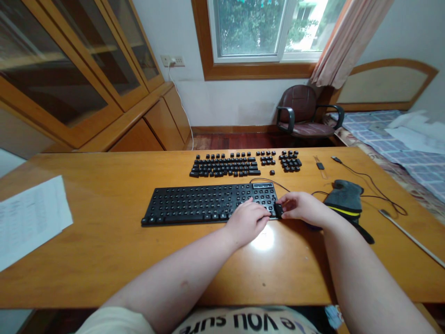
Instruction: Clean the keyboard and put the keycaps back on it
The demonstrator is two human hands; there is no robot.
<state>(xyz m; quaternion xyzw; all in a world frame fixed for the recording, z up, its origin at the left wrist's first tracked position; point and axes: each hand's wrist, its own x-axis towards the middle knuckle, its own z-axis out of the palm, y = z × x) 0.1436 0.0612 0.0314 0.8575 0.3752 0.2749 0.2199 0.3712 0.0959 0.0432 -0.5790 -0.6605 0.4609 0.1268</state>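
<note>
A black keyboard [191, 204] lies on the wooden desk, most of its keycaps off and the small switch posts bare. A dark bottom row of keys is still on it. My left hand [247, 220] rests over its right part, fingers stretched toward the lower right corner. At the right end, my right hand [301, 206] pinches a small black piece, which looks like a keycap [278, 210], between thumb and fingers. Loose black keycaps [224, 166] stand in keyboard order behind the keyboard, with a number-pad group [291, 162] to their right.
A grey glove [344, 197] with a yellow stripe lies right of my right hand. Beyond it are a USB cable [368, 178], a small wire keycap puller [320, 166] and a white stick-like item [413, 239]. Papers [33, 218] lie at the left. A chair [302, 111] stands behind the desk.
</note>
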